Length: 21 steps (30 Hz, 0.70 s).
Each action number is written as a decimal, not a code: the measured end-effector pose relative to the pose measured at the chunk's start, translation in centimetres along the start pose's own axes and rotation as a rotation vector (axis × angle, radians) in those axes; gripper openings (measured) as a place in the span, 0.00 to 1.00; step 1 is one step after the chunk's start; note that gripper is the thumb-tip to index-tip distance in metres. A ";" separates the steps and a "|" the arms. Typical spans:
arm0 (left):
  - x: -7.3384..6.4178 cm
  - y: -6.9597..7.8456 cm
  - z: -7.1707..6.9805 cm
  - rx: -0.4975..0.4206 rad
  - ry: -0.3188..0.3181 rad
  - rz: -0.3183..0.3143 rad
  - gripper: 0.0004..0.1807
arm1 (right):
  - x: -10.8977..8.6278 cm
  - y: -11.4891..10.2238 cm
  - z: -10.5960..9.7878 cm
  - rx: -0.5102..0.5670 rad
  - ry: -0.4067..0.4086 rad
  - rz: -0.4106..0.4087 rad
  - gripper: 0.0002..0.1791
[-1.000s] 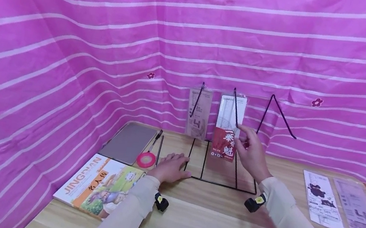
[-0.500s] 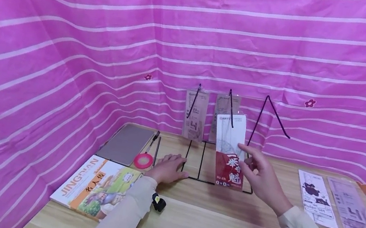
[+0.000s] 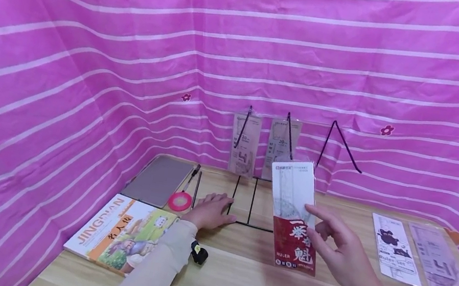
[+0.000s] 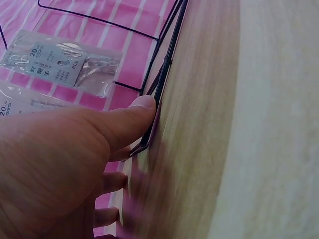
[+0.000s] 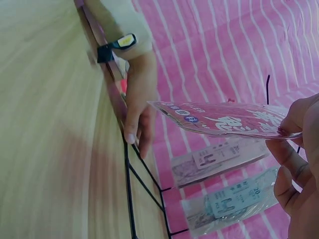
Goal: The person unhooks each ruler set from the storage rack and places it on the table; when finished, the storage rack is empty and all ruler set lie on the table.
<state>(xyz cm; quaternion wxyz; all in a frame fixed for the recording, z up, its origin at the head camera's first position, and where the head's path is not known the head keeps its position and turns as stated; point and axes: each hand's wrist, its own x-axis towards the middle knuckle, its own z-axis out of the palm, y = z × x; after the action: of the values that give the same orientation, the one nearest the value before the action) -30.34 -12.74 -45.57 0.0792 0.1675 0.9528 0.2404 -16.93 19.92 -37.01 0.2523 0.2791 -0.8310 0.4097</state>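
My right hand (image 3: 344, 254) pinches a white-and-red ruler set packet (image 3: 291, 187) between thumb and fingers, tilted above the table in front of a black wire display rack (image 3: 252, 201). In the right wrist view the packet (image 5: 234, 119) appears nearly edge-on. My left hand (image 3: 211, 211) holds the rack's front left base corner; its thumb (image 4: 142, 107) lies against the wire in the left wrist view, with some fingers partly hidden behind it. Clear ruler packets hang on the rack's left hook (image 3: 243, 157) and middle hook (image 3: 273, 162), while the right hook (image 3: 348, 148) carries none.
Two more ruler packets, one with a black cartoon print (image 3: 396, 249) and one clear (image 3: 442, 266), lie at the right. Left of the rack are a book (image 3: 122, 233), a grey tablet-like slab (image 3: 160, 179), pink tape (image 3: 180, 201) and a pen (image 3: 195, 172). Striped pink cloth (image 3: 223, 63) hangs behind.
My right hand has drawn the white-and-red packet off the middle hook, toward me and down to the right, uncovering the clear packet behind. My left hand stays on the rack.
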 end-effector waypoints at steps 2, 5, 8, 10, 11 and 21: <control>0.1 0.0 0.0 -0.006 0.000 0.009 0.40 | -0.5 -0.2 -0.3 -0.013 0.010 -0.024 0.34; -0.1 -0.4 0.0 -0.019 -0.001 0.008 0.40 | -1.2 -0.3 -0.9 -0.010 0.005 -0.042 0.35; 0.0 -0.2 0.0 -0.019 0.003 0.003 0.39 | -2.1 0.3 -2.0 0.007 -0.026 0.010 0.33; -0.1 -0.2 -0.2 -0.013 0.009 -0.011 0.38 | -2.6 1.2 -2.5 0.031 -0.059 0.072 0.32; -0.4 -0.4 -0.3 -0.011 0.015 -0.018 0.38 | -2.7 1.9 -2.6 0.036 -0.076 0.111 0.31; -0.1 -0.1 -0.1 -0.006 0.011 0.021 0.38 | -3.7 10.6 -7.4 -0.164 -0.185 0.605 0.33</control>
<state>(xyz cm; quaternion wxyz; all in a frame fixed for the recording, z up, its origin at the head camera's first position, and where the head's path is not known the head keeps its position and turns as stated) -30.25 -12.88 -45.49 0.0720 0.1761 0.9507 0.2450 -19.92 32.37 -41.14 0.0643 0.0345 -0.9258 0.3709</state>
